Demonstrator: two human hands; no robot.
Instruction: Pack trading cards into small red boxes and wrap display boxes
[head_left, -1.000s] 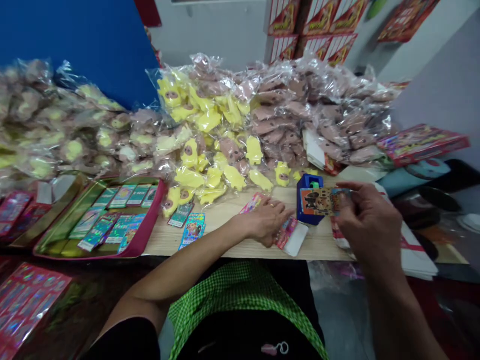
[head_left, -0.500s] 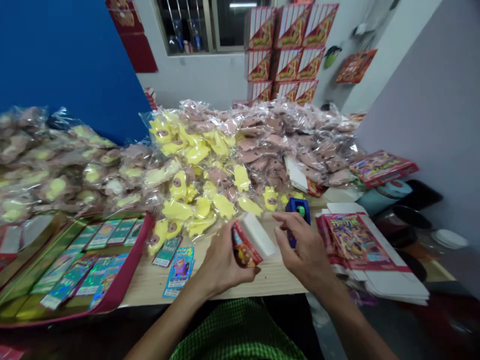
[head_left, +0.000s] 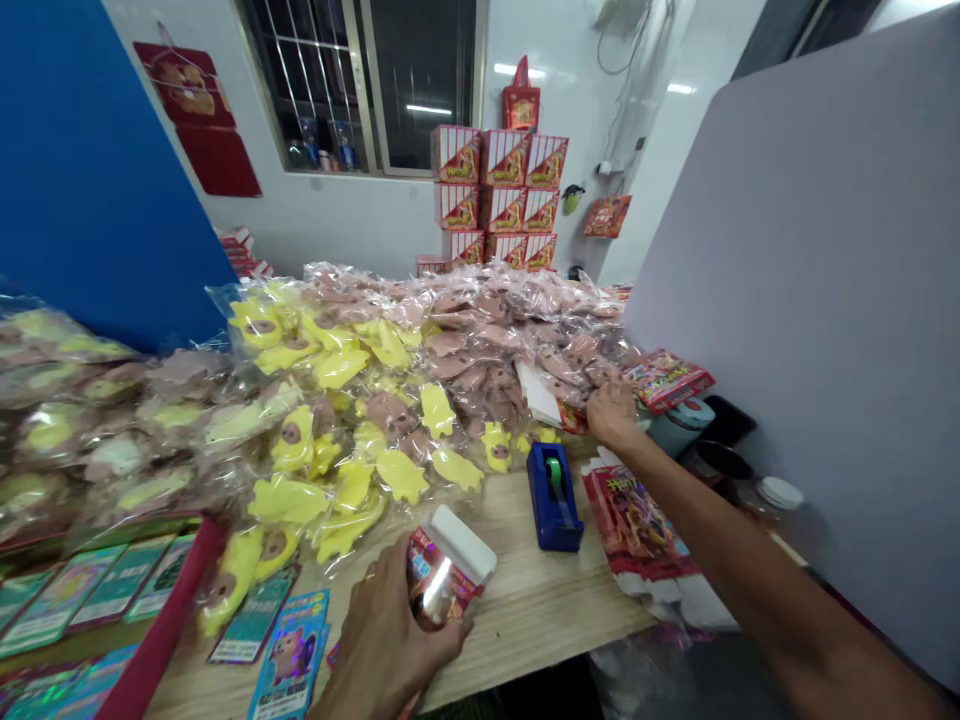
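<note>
My left hand [head_left: 390,625] is closed around a small red printed box [head_left: 442,575]. The box is tilted, with a shiny picture on its front and a white flap standing out from its top. To the far right of the table reaches my right hand [head_left: 611,412], beside the brown bagged toys and a red box lying on its side [head_left: 670,380]. Its fingertips are hidden, so what it touches cannot be made out. A blue tape dispenser [head_left: 555,500] stands between the two hands. Blue and teal picture cards [head_left: 289,650] lie left of my left hand.
Clear-bagged yellow toys [head_left: 405,475] and brown toys [head_left: 480,350] are heaped across the back. A pink-rimmed tray [head_left: 169,620] of cards sits at left. Flattened red cartons [head_left: 637,525] lie at right, near a lidded jar [head_left: 780,493]. A grey partition [head_left: 810,330] rises at right.
My right hand has moved from beside the small box to the far right of the table. The left hand still holds the box. The view has shifted upward and to the right.
</note>
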